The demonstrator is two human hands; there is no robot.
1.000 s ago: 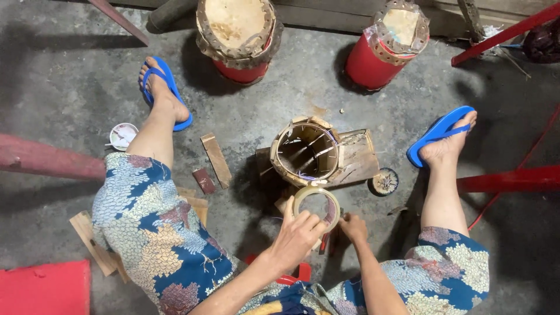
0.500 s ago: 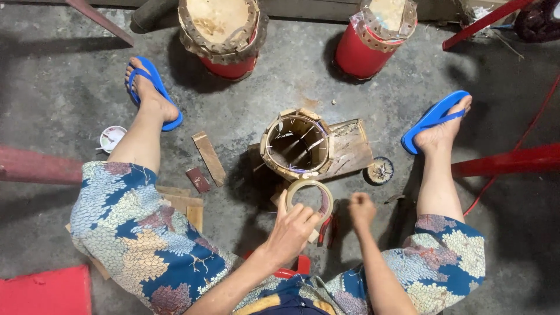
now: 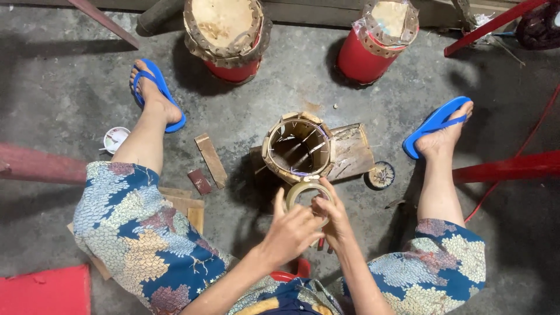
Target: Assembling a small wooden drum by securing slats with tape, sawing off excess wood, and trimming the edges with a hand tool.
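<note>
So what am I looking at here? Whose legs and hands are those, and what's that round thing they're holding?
The camera sits on a person's head and looks straight down, so you see their own legs, blue sandals and two bare hands. The person sits above a grey concrete floor. Both the left hand and the right hand hold a tape roll, a tan ring. Just past it stands a small open wooden drum frame, hollow, resting on a wooden block. Farther away stand two red drums with skin tops. Beside the left leg lie a wooden stick and a small white cup. A little round tin sits near the right leg.
</note>
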